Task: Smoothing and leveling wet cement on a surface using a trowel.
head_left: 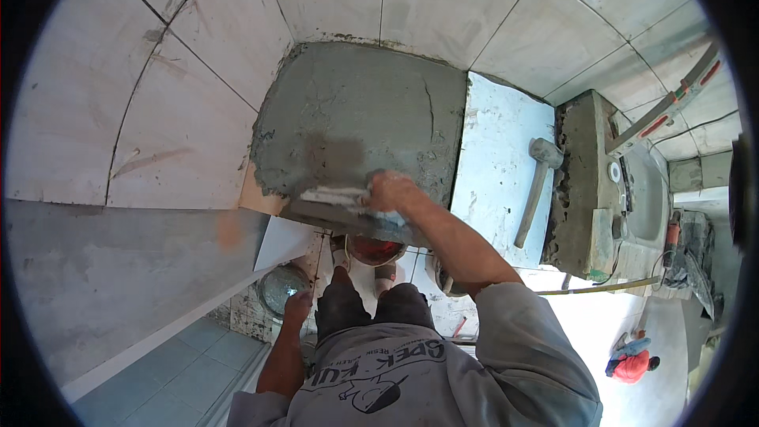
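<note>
My right hand (389, 192) is closed around the handle of a plastering trowel (332, 211), at the near edge of a bed of wet grey mortar (364, 107). The trowel's long dark blade lies along that edge, and mortar clings to its handle. Streaks, small lumps and a crack-like line on the right mark the mortar. My left hand (298, 306) hangs low beside a round basin (282, 289). Its fingers are mostly hidden, so whether they grip anything cannot be told. A bucket with a reddish inside (375, 251) stands below the trowel, near my feet.
A white tile (498, 150) adjoins the mortar on the right, with a mallet (538, 190) lying on it. Beyond are a raw concrete edge (575, 190), a sink (644, 190) and a spirit level (668, 111). Tiled walls enclose the back. A person in red (631, 367) is at lower right.
</note>
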A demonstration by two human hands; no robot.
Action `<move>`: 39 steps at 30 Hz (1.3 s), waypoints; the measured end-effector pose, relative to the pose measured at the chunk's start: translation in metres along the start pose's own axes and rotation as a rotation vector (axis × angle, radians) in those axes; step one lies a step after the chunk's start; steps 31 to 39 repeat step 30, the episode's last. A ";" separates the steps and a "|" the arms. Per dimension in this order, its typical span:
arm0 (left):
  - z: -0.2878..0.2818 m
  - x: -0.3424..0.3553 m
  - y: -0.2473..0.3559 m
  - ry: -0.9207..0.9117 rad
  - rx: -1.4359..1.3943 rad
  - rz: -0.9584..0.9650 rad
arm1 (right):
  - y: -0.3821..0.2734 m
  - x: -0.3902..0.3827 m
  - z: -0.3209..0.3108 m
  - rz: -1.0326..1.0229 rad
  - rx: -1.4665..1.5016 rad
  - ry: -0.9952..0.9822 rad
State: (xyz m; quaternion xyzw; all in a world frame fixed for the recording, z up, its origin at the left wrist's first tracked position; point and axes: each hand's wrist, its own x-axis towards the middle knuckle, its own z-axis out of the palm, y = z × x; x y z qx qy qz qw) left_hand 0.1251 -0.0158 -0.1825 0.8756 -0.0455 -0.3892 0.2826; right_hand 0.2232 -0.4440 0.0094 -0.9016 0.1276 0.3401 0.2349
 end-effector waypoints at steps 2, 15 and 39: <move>0.003 -0.011 -0.007 -0.034 0.024 0.027 | 0.005 -0.012 0.019 0.003 0.034 -0.019; -0.060 0.065 0.014 -0.117 -0.176 0.004 | 0.124 0.043 -0.057 0.599 0.637 0.720; -0.081 0.083 -0.039 -0.185 -0.034 0.154 | -0.023 0.032 0.020 0.356 0.420 0.294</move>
